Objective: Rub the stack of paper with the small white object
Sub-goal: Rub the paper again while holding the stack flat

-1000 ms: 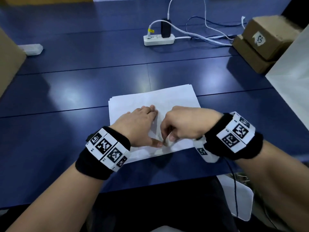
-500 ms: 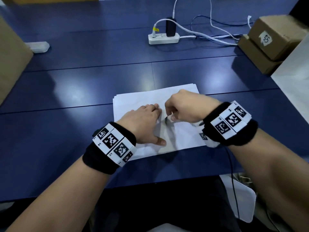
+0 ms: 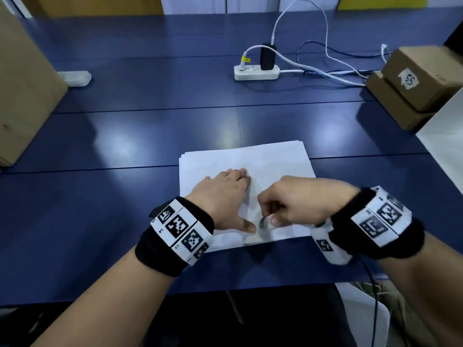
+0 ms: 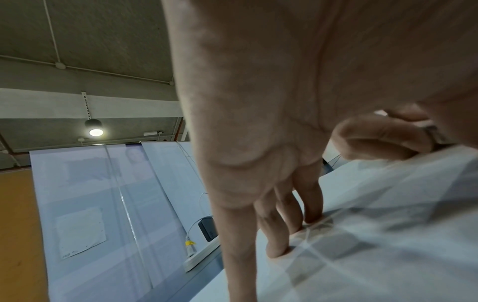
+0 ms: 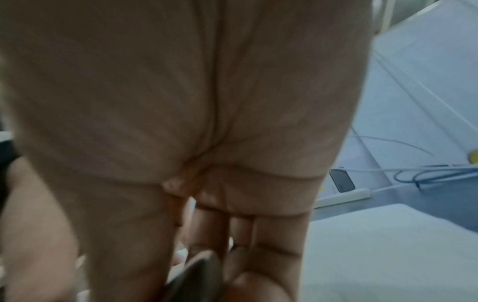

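A stack of white paper (image 3: 250, 161) lies on the blue table (image 3: 125, 136) in front of me. My left hand (image 3: 225, 196) rests flat on it, fingers straight, thumb out toward the near edge; in the left wrist view its fingertips (image 4: 278, 251) press on the paper (image 4: 388, 235). My right hand (image 3: 273, 216) is curled and pinches the small white object (image 3: 263, 222), whose tip looks dark and touches the paper beside my left thumb. The left wrist view shows that object (image 4: 433, 130) between the right hand's fingers. In the right wrist view the palm hides most of it.
A white power strip (image 3: 256, 72) with plugs and cables sits at the back. Stacked cardboard boxes (image 3: 421, 78) stand at the right, a large cardboard box (image 3: 22, 96) at the left, with a small white block (image 3: 75, 78) beside it. A white panel (image 3: 446, 136) is at the right edge.
My right hand slid the object away across the paper to beside my left fingertips, then back toward the near edge beside my left thumb. The left hand stayed on the paper.
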Demonstrator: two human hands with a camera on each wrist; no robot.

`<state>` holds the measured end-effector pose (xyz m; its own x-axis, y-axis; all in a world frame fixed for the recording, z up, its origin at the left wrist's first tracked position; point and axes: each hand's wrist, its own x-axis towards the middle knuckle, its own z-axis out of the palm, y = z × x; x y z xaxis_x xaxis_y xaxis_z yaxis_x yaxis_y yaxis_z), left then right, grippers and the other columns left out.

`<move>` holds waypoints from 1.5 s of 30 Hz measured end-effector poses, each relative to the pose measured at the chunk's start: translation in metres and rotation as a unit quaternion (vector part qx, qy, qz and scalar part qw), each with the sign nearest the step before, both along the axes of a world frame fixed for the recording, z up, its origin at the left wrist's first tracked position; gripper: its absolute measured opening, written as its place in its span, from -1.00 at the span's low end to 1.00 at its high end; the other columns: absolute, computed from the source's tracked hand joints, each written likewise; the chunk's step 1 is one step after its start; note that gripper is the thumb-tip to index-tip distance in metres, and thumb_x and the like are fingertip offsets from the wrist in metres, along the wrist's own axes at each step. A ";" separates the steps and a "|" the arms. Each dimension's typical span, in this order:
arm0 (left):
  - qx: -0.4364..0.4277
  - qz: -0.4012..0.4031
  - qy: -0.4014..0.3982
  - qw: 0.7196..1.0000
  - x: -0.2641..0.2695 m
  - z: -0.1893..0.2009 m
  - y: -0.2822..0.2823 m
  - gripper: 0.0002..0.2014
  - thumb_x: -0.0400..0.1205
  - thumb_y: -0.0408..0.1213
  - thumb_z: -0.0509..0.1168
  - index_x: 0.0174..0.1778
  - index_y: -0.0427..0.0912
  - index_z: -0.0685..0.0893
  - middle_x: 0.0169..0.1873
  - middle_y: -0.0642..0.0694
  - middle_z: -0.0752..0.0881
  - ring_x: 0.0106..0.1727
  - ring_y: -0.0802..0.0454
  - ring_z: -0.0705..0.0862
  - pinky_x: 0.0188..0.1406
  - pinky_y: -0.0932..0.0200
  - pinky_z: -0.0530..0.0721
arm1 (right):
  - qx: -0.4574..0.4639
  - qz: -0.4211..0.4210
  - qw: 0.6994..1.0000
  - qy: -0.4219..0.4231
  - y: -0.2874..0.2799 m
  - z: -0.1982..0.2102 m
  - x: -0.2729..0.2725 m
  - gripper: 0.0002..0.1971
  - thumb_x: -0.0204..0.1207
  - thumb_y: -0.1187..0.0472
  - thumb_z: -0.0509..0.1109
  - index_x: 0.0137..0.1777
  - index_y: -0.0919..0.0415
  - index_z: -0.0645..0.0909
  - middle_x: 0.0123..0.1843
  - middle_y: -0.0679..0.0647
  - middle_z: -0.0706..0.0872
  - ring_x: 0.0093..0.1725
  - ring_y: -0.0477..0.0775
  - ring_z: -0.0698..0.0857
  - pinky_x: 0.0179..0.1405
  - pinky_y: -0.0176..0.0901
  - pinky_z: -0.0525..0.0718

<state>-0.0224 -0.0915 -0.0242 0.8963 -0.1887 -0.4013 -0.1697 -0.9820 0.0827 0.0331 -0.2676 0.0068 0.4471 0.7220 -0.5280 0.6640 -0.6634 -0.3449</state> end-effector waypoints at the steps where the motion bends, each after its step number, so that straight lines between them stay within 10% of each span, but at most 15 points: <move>1: 0.000 -0.003 -0.003 1.000 0.001 -0.001 0.001 0.15 0.39 0.43 0.37 0.73 -0.13 0.03 0.72 0.01 0.01 0.68 -0.03 0.14 0.58 -0.23 0.33 | 0.006 -0.007 1.000 -0.007 0.001 -0.001 0.003 -0.94 0.53 0.14 0.47 -0.04 0.02 0.68 -0.21 -0.12 0.72 -0.22 -0.12 0.64 -0.23 -0.23 0.52; 5: -0.003 -0.006 -0.013 1.000 0.000 -0.003 0.000 0.13 0.37 0.42 0.39 0.71 -0.11 0.09 0.70 0.01 0.05 0.65 -0.04 0.17 0.56 -0.25 0.34 | 0.044 -0.052 0.991 -0.115 0.009 0.001 0.020 -0.95 0.59 0.08 0.42 -0.02 0.00 0.63 -0.17 -0.09 0.66 -0.09 -0.07 0.62 -0.19 -0.23 0.50; 9: -0.013 0.000 -0.020 1.000 0.001 -0.006 0.001 0.13 0.37 0.42 0.38 0.72 -0.09 0.05 0.71 0.05 0.01 0.68 -0.02 0.10 0.60 -0.24 0.27 | 0.002 0.006 1.000 0.021 0.004 -0.003 0.011 -0.93 0.51 0.10 0.50 -0.08 0.03 0.68 -0.16 -0.08 0.78 -0.15 -0.15 0.71 -0.18 -0.21 0.64; 19: -0.052 0.024 0.039 0.998 -0.006 0.001 0.003 0.11 0.52 0.35 0.30 0.74 -0.08 -0.23 0.72 0.01 -0.31 0.73 -0.04 -0.26 0.67 -0.33 -0.06 | 0.065 -0.066 0.995 0.023 -0.006 -0.015 0.031 -0.87 0.61 0.00 0.44 -0.07 0.04 0.66 -0.06 -0.05 0.75 0.00 0.04 0.69 0.05 0.00 0.67; 45: -0.036 0.127 0.103 0.986 -0.002 0.027 -0.011 0.15 0.38 0.25 0.49 0.74 0.06 -0.08 0.72 -0.16 -0.14 0.72 -0.20 -0.12 0.61 -0.47 -0.05 | 0.091 -0.165 0.981 0.039 -0.003 0.002 0.026 -0.90 0.64 0.15 0.38 -0.07 0.15 0.63 0.01 0.10 0.73 0.03 0.18 0.70 -0.02 -0.03 0.62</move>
